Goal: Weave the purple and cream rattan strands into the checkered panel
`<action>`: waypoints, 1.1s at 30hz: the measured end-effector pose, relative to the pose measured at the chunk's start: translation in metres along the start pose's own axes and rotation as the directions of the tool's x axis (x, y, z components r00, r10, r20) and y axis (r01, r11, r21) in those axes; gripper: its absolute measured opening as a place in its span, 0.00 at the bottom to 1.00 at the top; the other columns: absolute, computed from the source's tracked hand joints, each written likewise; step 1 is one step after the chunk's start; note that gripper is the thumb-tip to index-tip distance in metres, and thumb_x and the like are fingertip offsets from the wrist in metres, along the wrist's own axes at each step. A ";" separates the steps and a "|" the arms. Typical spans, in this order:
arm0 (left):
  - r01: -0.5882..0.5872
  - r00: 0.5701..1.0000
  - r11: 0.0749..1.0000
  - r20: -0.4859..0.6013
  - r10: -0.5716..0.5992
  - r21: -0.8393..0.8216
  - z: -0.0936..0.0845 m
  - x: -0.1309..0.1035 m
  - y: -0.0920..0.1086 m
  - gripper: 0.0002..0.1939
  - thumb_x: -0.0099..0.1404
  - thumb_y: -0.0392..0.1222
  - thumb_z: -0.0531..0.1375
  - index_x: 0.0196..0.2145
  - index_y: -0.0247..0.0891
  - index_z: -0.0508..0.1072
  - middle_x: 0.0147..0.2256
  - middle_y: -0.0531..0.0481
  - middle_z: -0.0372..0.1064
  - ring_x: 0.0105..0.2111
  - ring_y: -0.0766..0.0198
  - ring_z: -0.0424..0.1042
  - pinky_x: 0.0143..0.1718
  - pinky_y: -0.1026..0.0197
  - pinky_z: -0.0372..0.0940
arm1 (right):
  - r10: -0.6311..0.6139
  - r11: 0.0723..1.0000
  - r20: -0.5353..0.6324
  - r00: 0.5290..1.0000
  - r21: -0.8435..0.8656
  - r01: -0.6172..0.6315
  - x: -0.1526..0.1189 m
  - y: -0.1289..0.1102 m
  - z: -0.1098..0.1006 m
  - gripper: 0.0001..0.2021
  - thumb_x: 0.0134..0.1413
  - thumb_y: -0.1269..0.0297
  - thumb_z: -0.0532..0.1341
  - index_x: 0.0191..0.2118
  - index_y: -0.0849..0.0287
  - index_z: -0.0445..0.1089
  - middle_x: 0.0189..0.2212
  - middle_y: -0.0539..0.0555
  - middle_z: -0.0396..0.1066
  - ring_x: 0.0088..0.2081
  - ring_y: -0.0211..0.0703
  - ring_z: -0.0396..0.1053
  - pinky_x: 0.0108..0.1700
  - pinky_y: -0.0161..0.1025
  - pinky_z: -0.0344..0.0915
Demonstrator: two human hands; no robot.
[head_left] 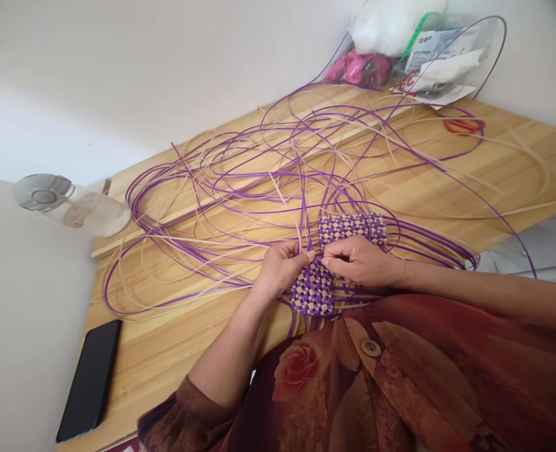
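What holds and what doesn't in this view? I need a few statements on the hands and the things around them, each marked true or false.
1. Both the left hand and the right hand are at the woven piece. True.
2. The right hand holds the black phone. False: it lies on the table, apart from both hands.
3. All the loose strands are purple. False: beige strands lie among them.
4. The bottle has a grey lid. True.

This looks like a craft corner: a wooden table (pixel 141 370) by pale walls (pixel 164 63), with purple strands (pixel 438 238) and a bottle (pixel 93 210).
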State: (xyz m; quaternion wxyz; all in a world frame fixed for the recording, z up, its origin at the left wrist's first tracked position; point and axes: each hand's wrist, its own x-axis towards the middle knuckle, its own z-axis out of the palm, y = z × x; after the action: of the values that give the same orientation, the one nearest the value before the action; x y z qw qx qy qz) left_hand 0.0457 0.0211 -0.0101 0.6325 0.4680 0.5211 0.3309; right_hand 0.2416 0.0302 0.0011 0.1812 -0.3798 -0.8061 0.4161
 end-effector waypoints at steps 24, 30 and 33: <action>0.087 0.995 0.965 0.063 -0.073 -0.246 -0.001 -0.007 0.009 0.21 0.52 0.57 0.66 0.26 0.33 0.72 0.20 0.52 0.67 0.17 0.71 0.61 0.21 0.66 0.52 | -0.043 0.988 -0.210 0.977 -0.152 0.010 0.027 -0.014 -0.016 0.07 0.52 0.62 0.63 0.31 0.60 0.76 0.27 0.50 0.75 0.28 0.37 0.70 0.33 0.34 0.61; 0.094 0.993 0.979 0.083 -0.080 -0.179 -0.003 -0.006 0.005 0.18 0.46 0.47 0.71 0.28 0.34 0.71 0.23 0.53 0.68 0.20 0.71 0.63 0.24 0.66 0.54 | 0.122 0.990 -0.052 0.991 0.073 -0.118 0.038 -0.015 -0.027 0.07 0.48 0.64 0.66 0.31 0.62 0.76 0.24 0.49 0.73 0.26 0.33 0.67 0.30 0.31 0.59; 0.103 0.993 0.981 0.073 -0.093 -0.162 -0.002 -0.006 0.006 0.17 0.45 0.46 0.71 0.25 0.35 0.69 0.21 0.55 0.66 0.18 0.73 0.61 0.23 0.66 0.53 | 0.337 0.899 -0.128 0.933 0.339 -0.278 0.051 -0.022 -0.082 0.08 0.54 0.66 0.62 0.33 0.67 0.73 0.16 0.44 0.64 0.18 0.26 0.57 0.22 0.30 0.48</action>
State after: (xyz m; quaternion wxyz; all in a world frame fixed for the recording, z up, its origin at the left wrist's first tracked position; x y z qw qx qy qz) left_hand 0.0430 0.0182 -0.0026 0.7015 0.3980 0.4931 0.3261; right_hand 0.2485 0.1051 0.0662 0.2448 -0.5057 -0.6383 0.5262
